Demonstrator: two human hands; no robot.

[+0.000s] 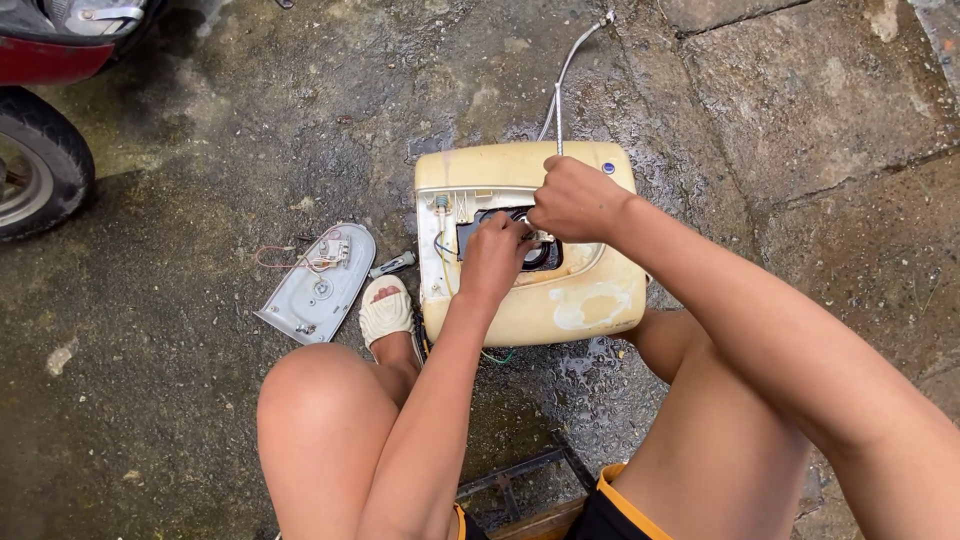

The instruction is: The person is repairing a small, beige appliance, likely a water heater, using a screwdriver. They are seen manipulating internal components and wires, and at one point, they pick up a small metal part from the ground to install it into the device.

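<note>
Both hands closed, fingers inside the yellowed appliance casing

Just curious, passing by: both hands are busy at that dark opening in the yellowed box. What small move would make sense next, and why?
Probably a short steadying grip by the left hand while the right hand works the small part at the dark opening. Both hands meet there on the yellowed box, and what the fingers pinch is too small to tell. The grey cover lies off to the side.
</note>
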